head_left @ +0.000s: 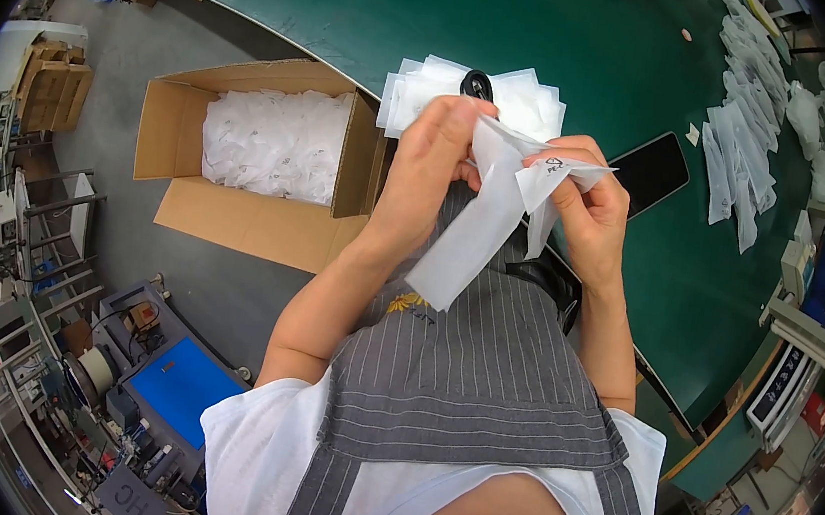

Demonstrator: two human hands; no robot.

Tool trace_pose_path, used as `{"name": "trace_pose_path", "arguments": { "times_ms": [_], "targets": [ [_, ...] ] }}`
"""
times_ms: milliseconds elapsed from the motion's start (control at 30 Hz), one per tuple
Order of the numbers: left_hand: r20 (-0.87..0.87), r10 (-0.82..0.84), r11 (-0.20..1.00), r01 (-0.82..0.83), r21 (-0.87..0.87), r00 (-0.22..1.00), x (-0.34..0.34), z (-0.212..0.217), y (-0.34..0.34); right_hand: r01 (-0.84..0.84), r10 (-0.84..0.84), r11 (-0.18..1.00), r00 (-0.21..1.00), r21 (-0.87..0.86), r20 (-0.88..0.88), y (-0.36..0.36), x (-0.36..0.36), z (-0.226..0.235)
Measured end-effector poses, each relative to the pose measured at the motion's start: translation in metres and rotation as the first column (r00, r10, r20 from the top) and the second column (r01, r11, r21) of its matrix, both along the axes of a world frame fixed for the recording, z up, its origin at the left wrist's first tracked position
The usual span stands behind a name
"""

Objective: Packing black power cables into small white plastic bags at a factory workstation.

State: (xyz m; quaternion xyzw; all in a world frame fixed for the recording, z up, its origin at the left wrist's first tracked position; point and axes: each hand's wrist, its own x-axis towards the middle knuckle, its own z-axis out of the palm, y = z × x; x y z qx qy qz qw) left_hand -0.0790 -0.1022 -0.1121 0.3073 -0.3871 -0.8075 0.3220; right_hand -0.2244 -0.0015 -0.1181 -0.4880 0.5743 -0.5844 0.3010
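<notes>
A small coiled black cable (478,85) sticks out past the closed fingers of my left hand (431,154); the rest of the coil is hidden. A translucent white plastic bag (470,238) hangs slanting between both hands, with a printed mark near its upper end. My right hand (591,208) pinches that bag's upper part between thumb and fingers. The bag's edge also meets my left fingertips. Under and beyond the hands, a fanned stack of similar flat bags (412,97) lies at the table's near edge.
An open cardboard box (168,141) full of translucent bags stands left of the green table (596,46). A black phone (661,173) lies right of my right hand. Farther right are rows of filled plastic bags (739,161). A blue-topped cart (179,389) is at lower left.
</notes>
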Motion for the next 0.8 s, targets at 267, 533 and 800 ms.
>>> {"name": "trace_pose_path", "arguments": {
  "times_ms": [267, 533, 800],
  "targets": [
    [0.270, 0.121, 0.817, 0.059, -0.574, 0.955, -0.001, -0.017, -0.004, 0.122, -0.160, 0.982, 0.941, 0.144, 0.298, 0.002, -0.013, 0.004],
    [0.088, 0.243, 0.817, -0.156, -0.555, 0.966, -0.007, -0.003, 0.011, -0.022, -0.033, 0.956, 0.983, 0.293, 0.180, -0.008, 0.015, 0.016],
    [0.532, 0.080, 0.594, 0.388, -0.704, 0.843, 0.008, 0.005, -0.012, 0.091, 0.009, 0.951, 0.947, 0.294, -0.322, -0.010, 0.017, 0.005]
  ]
}}
